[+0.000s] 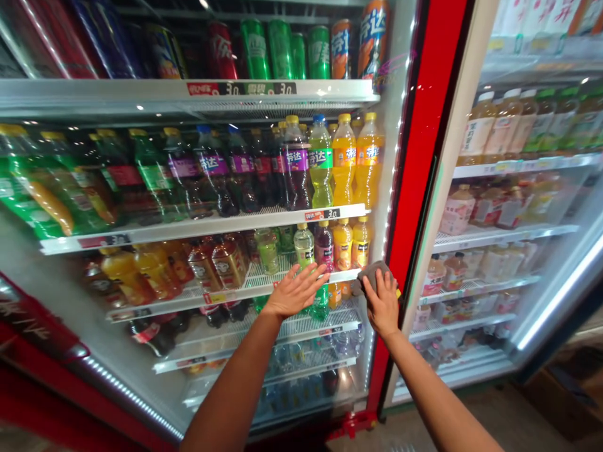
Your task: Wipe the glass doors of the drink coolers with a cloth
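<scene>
My left hand (296, 292) lies flat with fingers stretched out against the glass door (94, 295) of a drinks cooler, over the third shelf. My right hand (381, 304) presses a grey cloth (372, 275) against the right edge of the same door, beside the red door frame (417, 163). Behind the glass, close to both hands, stand small bottles (330, 246) of green, purple and orange soda.
Upper shelves hold cans (282, 47) and large soda bottles (343, 157). A second cooler (513, 207) with tea and juice bottles stands to the right, its door (565, 289) swung open. A cardboard box (570, 402) sits on the floor at lower right.
</scene>
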A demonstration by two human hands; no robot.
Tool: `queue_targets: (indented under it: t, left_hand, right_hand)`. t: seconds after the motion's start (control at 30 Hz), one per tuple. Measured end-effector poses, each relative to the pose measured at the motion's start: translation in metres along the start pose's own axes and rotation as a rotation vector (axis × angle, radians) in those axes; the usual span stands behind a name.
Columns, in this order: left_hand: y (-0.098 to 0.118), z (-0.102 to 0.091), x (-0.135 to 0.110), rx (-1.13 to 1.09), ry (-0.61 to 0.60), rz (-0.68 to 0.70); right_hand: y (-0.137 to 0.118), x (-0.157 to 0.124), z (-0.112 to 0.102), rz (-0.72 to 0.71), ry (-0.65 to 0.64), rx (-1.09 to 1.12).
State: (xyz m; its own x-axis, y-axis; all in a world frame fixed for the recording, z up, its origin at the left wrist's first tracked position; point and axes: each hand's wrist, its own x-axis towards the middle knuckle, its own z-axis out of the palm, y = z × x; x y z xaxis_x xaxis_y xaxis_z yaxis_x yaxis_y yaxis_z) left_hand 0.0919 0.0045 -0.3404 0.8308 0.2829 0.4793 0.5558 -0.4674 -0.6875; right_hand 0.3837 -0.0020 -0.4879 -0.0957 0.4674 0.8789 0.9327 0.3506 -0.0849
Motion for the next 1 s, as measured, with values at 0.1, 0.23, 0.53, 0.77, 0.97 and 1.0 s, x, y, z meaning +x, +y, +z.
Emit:
queue_targets:
  t: [0.1,0.23,0.53,0.77,0.97,1.0]
  left_hand:
    - [0.002,-0.002,0.000,-0.004,-0.013,0.004]
    - [0.004,-0.011,0.005,0.016,-0.050,-0.008]
    - [0.000,-0.044,-0.074,-0.153,-0.254,-0.009]
    - [-0.017,-0.077,-0.187,-0.114,-0.305,-0.182]
    - [-0.040,-0.092,-0.225,-0.090,-0.407,-0.400]
    - [-0.043,-0.092,-0.228,-0.095,-0.425,-0.431]
  right_hand:
    - [-0.033,0.013,0.007,-0.002,0.036,0.027]
    - [-0.041,-0.022,0.008,-0.295,-0.066,0.034]
    - [-0.080,0.000,-0.001,0.097,-0.036,0.066]
    - [-0.141,-0.027,0.016,-0.285,-0.155,0.072]
    - [-0.141,0.003,0.006,-0.068,-0.092,0.069]
    - [-0.155,0.015,0.007,-0.015,-0.072,0.067]
